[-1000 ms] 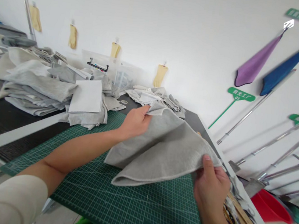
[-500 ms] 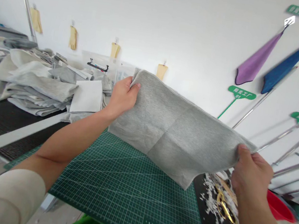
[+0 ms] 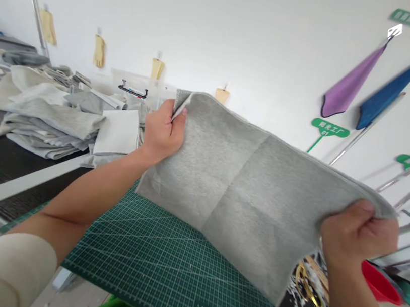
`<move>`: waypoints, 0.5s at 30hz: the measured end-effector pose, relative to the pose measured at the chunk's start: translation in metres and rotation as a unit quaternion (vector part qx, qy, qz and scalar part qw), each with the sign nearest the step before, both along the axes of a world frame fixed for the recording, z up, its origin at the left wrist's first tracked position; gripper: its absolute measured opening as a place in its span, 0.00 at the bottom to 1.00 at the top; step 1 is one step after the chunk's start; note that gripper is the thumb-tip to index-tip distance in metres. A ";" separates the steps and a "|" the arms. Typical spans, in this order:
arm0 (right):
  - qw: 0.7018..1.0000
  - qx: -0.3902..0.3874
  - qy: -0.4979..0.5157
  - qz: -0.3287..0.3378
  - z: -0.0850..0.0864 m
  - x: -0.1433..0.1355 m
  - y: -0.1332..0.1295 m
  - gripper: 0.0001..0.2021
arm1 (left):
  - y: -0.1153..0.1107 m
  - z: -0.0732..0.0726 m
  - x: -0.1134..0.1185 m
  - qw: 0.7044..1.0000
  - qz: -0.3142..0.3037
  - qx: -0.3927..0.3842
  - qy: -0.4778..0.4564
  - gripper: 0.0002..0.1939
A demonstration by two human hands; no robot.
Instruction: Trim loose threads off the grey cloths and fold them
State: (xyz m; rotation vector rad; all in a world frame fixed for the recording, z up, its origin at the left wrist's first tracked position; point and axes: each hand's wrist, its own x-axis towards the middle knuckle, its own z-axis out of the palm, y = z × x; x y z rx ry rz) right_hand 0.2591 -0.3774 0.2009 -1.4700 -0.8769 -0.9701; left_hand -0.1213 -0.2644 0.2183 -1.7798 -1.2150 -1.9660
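A grey cloth with crossing crease lines hangs stretched between my two hands above the green cutting mat. My left hand pinches its upper left corner, where the edge folds over and shows a ribbed strip. At the upper right, my right hand is closed on the cloth, and part of the edge drapes above the knuckles. The lower edge of the cloth hangs free, its right corner low over the mat's right side.
Piled grey and beige cloths lie at the left on a black surface. Gold scissors and white scraps are right of the mat, with a red basin beyond. Purple and blue cloths hang on the wall.
My right hand has shifted right and now grips the cloth with more of it over the hand. The cloth is spread wider and its lower right corner hangs lower. My left hand moved slightly left.
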 end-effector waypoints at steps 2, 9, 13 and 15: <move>0.997 0.038 -0.034 -0.059 -0.004 0.004 0.002 0.12 | -0.002 -0.001 0.000 1.000 -0.001 0.012 0.004 0.10; 0.991 -0.017 -0.052 -0.120 -0.002 0.012 0.003 0.10 | -0.002 -0.001 0.002 0.999 -0.017 0.040 -0.014 0.12; 0.995 -0.074 -0.009 -0.066 0.009 0.006 -0.001 0.14 | 0.000 0.001 0.002 0.999 -0.031 0.011 -0.020 0.11; 0.991 -0.132 0.019 -0.023 0.012 0.006 0.000 0.17 | 0.002 0.002 0.001 0.999 -0.040 -0.025 0.001 0.11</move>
